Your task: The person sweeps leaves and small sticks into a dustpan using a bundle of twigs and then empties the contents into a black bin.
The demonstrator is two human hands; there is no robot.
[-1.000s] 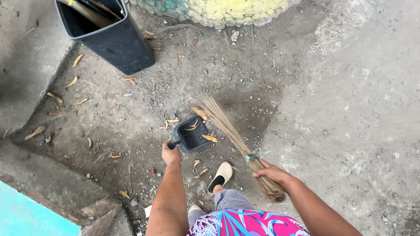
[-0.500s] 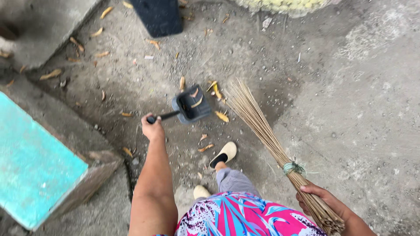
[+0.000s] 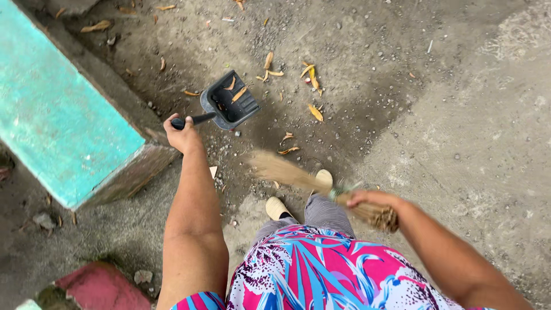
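your left hand (image 3: 182, 135) grips the handle of the black dustpan (image 3: 229, 102), which rests on the ground with a few leaves inside. your right hand (image 3: 367, 202) is closed around the broom (image 3: 298, 177). keep the pan edge flat and sweep the dry leaves (image 3: 313, 77) with short strokes.

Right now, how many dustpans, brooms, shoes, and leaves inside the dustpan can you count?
dustpan: 1
broom: 1
shoes: 2
leaves in the dustpan: 2
Total: 6
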